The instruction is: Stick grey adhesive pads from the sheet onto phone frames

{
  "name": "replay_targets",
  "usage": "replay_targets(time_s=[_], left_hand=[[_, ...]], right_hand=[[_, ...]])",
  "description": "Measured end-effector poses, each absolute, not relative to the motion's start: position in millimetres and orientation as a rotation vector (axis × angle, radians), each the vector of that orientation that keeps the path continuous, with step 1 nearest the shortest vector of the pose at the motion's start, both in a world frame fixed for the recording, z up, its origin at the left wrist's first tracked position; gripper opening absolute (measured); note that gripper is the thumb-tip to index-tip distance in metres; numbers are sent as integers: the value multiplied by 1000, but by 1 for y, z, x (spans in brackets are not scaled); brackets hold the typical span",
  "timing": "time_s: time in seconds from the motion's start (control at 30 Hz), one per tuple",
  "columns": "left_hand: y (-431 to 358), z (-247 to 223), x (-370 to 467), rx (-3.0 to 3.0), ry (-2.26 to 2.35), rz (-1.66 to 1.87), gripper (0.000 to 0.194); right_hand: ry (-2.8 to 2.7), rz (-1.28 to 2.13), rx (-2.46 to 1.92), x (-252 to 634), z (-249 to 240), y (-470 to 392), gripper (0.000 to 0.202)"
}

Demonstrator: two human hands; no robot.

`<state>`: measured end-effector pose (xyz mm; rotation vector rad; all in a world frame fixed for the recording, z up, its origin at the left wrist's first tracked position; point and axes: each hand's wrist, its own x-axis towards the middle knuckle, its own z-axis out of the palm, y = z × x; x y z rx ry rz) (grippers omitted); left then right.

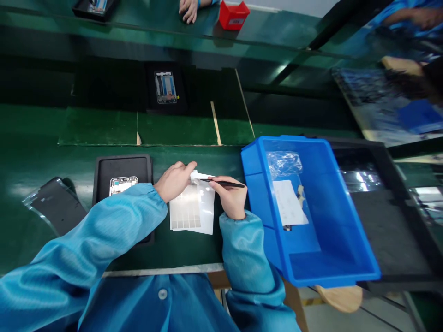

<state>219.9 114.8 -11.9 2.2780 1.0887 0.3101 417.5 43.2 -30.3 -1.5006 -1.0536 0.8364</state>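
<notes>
My right hand (pixel 232 197) is closed on black tweezers (pixel 226 183), whose tip points left over the top of a white sheet (pixel 206 207). A sheet of pale rectangular stickers (pixel 186 208) lies on that white sheet. My left hand (pixel 176 180) rests at the upper left of the sheets, fingers pressed together at their top edge; what its fingertips pinch is too small to tell. Left of it, a black tray (pixel 104 168) holds a phone frame (pixel 123 184) with a white and teal part, partly hidden by my left sleeve.
A large blue bin (pixel 332 203) with paper and clear plastic stands right of my right hand. A dark film piece (pixel 58 207) lies far left. Ahead are another phone tray (pixel 180 87), a red box (pixel 234 16) and a person's hand (pixel 188 10).
</notes>
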Motion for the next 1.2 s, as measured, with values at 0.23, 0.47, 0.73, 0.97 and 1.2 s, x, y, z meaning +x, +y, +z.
replay_targets(time_s=[0.23, 0.47, 0.73, 0.97, 1.2], left_hand=[[99, 42, 176, 1926, 1136, 509, 46], [66, 60, 128, 1163, 1113, 583, 47], [56, 59, 85, 1098, 1222, 670, 47], [57, 64, 64, 1041, 1195, 688, 49], [55, 58, 56, 1047, 1146, 715, 49]], right_hand=[[-1015, 920, -1409, 396, -1, 26, 17], [-1009, 1103, -1286, 339, 12, 21, 19], [-950, 1229, -1201, 294, 15, 24, 19], [-926, 1319, -1191, 267, 17, 26, 21], [-939, 1295, -1227, 253, 22, 27, 19]])
